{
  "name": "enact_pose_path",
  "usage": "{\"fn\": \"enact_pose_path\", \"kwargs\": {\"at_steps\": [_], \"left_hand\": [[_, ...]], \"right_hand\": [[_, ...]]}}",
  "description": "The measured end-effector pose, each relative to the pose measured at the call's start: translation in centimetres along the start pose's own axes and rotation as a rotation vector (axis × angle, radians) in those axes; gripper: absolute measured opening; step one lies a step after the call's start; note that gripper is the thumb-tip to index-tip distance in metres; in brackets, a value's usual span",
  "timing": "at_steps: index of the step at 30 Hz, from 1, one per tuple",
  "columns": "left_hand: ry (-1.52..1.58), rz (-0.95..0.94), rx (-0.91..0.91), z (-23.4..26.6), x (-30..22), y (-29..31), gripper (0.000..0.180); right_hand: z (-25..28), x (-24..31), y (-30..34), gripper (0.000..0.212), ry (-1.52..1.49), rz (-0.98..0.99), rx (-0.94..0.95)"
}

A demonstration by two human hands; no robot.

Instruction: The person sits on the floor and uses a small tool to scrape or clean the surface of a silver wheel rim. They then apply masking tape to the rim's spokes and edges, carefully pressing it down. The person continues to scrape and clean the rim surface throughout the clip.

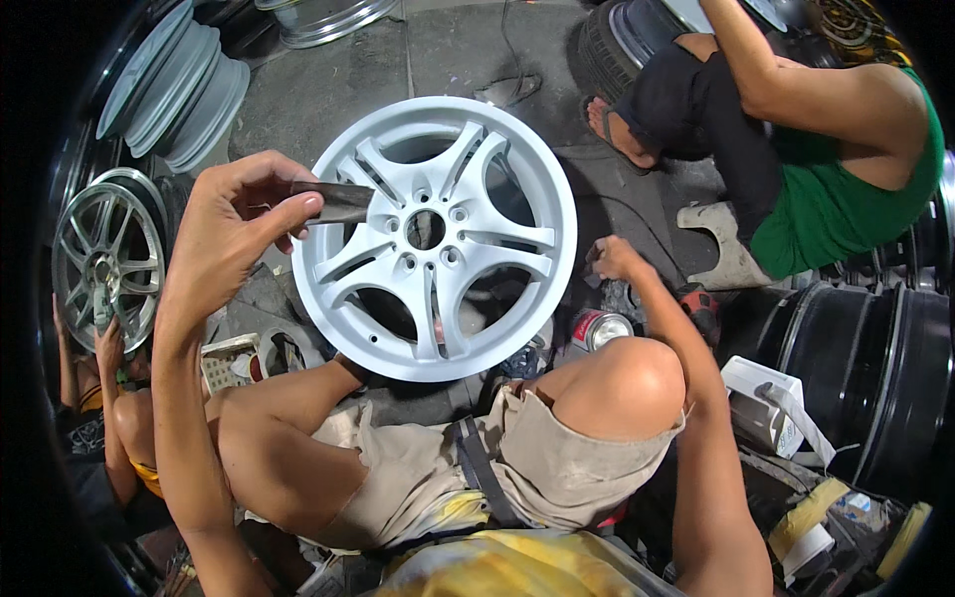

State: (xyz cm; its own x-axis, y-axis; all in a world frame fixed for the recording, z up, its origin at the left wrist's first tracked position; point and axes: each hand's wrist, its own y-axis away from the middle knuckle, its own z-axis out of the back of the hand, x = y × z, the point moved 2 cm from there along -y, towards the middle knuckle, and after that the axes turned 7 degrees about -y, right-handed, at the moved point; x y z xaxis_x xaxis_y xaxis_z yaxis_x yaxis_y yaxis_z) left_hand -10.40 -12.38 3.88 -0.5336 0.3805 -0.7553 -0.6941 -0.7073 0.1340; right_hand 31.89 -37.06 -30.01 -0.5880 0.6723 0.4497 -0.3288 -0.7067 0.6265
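A silver-white alloy wheel rim (435, 239) with split spokes lies in front of me, tilted a little, its face up. My left hand (249, 209) is raised at its upper left. Thumb and fingers pinch a dark, flat piece (343, 202) that looks like folded sandpaper, its far end over the spokes near the hub. My right hand (619, 261) is apart from the rim, just off its right edge. Its fingers are curled together, and what they hold, if anything, is too small to make out. A metal can (602, 330) with a red label stands below that hand.
Silver rims (189, 95) are stacked at the far left. Another person handles a spoked rim (107, 254) at the left. A person in a green top (856, 189) sits at the right, beside a tyre (612, 55). Black rims (836, 363) and a white plastic container (761, 398) stand lower right.
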Motion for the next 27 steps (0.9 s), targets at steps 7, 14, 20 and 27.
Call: {"fn": "enact_pose_path", "kwargs": {"at_steps": [7,14,20,27], "left_hand": [[-0.077,-0.046,-0.056,-0.4,0.5,-1.0,0.011],[-0.01,-0.012,-0.001,-1.2,-2.7,-1.1,0.01],[0.084,-0.117,0.056,-2.9,-2.4,-0.8,0.009],[0.215,-0.184,0.116,-4.8,-1.8,-1.8,0.015]], "right_hand": [[-9.8,-3.4,-2.0,0.058,0.245,-0.006,-0.084],[-8.9,-3.3,-0.7,0.036,0.075,0.052,0.07],[3.3,2.0,5.5,0.02,-0.281,0.043,0.058],[14.1,19.8,18.2,0.026,-0.406,0.377,-0.167]]}}
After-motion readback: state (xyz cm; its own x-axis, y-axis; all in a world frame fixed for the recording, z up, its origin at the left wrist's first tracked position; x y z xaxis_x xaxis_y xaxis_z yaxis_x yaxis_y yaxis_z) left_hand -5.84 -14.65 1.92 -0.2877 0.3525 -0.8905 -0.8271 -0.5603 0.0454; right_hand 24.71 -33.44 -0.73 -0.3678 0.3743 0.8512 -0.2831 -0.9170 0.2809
